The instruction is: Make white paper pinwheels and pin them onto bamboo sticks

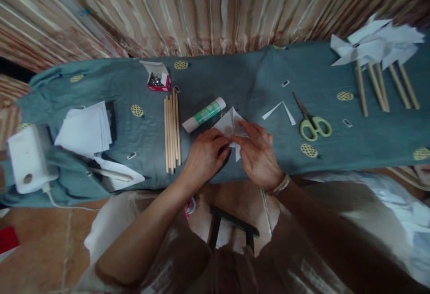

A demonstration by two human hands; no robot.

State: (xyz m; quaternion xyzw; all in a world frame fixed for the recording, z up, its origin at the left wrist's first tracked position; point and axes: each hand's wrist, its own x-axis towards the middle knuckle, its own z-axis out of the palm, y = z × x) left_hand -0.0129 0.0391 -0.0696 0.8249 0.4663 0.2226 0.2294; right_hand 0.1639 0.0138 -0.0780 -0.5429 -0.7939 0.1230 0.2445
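Between my hands, near the table's front edge, lies a piece of white paper (228,121) with slits and folded flaps. The fingers of my left hand (205,156) are curled together on its left side, pinching it close to the middle. My right hand (258,158) holds its right side, thumb and fingers meeting my left fingertips. My fingers cover the paper's centre. A green and white glue stick (205,114) lies just beyond my left hand. To the right are two thin paper strips (288,112) and scissors (314,127) with green handles.
Several wooden sticks (172,132) lie left of my hands, below a small red box (159,81) of metal pieces. Farther left are stacked paper sheets (83,128) and a white corded device (28,159). Finished paper pinwheels (369,45) lie far right. A curtain (201,11) hangs behind.
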